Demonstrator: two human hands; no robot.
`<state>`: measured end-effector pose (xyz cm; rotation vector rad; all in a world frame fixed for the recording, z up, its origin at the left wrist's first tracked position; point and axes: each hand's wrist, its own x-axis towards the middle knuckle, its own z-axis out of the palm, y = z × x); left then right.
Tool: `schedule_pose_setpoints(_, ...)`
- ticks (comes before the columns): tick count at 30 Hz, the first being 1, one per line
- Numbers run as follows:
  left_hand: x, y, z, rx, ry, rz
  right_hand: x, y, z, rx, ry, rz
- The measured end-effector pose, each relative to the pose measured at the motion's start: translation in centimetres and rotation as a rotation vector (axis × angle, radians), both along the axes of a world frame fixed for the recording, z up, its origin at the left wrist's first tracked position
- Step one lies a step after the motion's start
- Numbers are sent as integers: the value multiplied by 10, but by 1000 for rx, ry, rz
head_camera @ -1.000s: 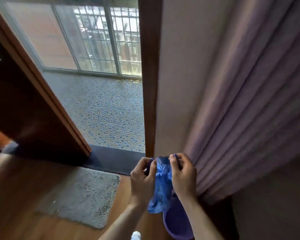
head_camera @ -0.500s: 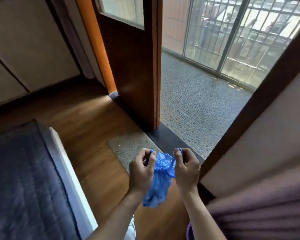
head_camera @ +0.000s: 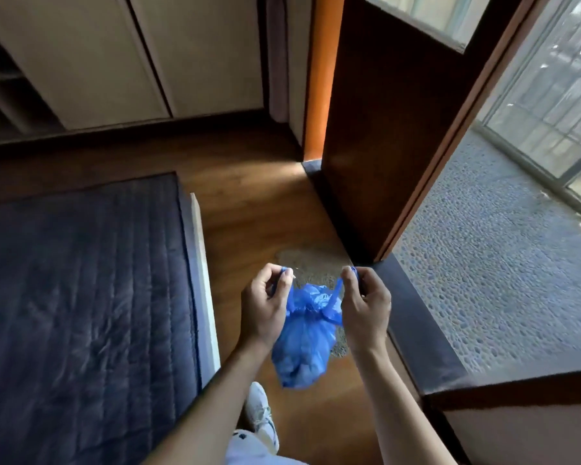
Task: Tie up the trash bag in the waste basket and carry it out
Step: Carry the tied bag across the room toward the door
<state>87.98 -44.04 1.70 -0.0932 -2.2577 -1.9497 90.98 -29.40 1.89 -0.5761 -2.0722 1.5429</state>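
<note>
A small blue trash bag (head_camera: 304, 344) hangs in the air between my hands, full and bunched at the neck. My left hand (head_camera: 265, 305) pinches one blue handle of the bag at its upper left. My right hand (head_camera: 364, 305) pinches the other handle at its upper right. The two handles are pulled a little apart above the gathered neck. The waste basket is out of view.
A bed with a dark quilted cover (head_camera: 81, 297) fills the left. Wooden floor (head_camera: 255, 203) runs ahead to pale cabinets (head_camera: 121, 58). An open dark door (head_camera: 383, 129) and a dark threshold (head_camera: 416, 330) lead right to a pebbled balcony floor (head_camera: 500, 270). A grey mat (head_camera: 312, 270) lies below the bag. My white shoe (head_camera: 260, 414) is underneath.
The view has swung left, away from the curtain and purple basket toward the bed and cabinets. Both hands kept hold of the bag and have pulled its handles further apart.
</note>
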Motion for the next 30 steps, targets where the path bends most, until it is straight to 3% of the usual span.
schedule_pose_setpoints(19, -204, -123, -4, 74, -73, 196, -240, -120, 13, -15, -62, 207)
schedule_pose_setpoints(30, -363, -130, -5, 54, -59, 327, -415, -131, 6, -70, -31, 386)
